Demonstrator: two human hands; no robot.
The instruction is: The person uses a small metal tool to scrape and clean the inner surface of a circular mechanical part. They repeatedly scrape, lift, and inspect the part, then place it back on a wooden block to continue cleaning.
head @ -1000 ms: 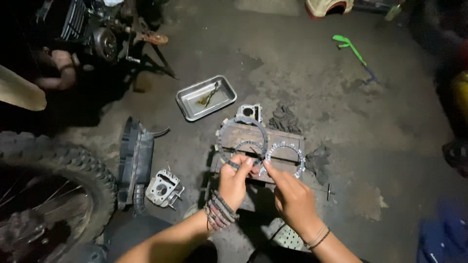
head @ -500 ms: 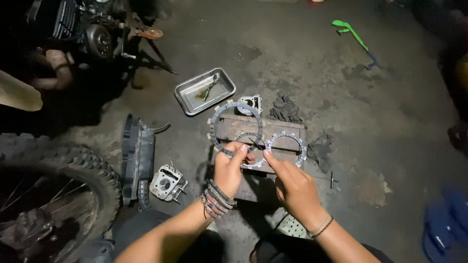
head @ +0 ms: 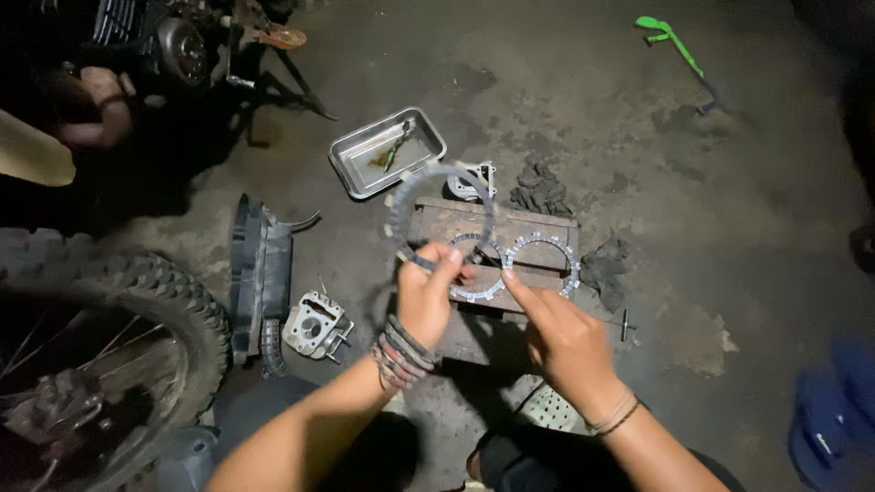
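My left hand (head: 427, 293) pinches the near edge of a thin toothed metal ring (head: 439, 212) and holds it tilted above a wooden block (head: 538, 230). Two more toothed rings lie flat on that block, one in the middle (head: 470, 271) and one to the right (head: 543, 263). My right hand (head: 558, 334) hovers just in front of these, its index finger pointing at the gap between them; it holds nothing. Beaded bracelets circle my left wrist and a thin band my right.
A metal tray (head: 388, 151) with small tools sits beyond the block. A cylinder part (head: 314, 324) and a black plastic cover (head: 258, 273) lie to the left, beside a knobby tyre (head: 118, 310). Dark rags (head: 603, 269), a T-handle tool (head: 624, 324), a green tool (head: 670, 41).
My left hand has lifted one ring off the block and raised it up and away. My right hand has drawn back slightly from the rings.
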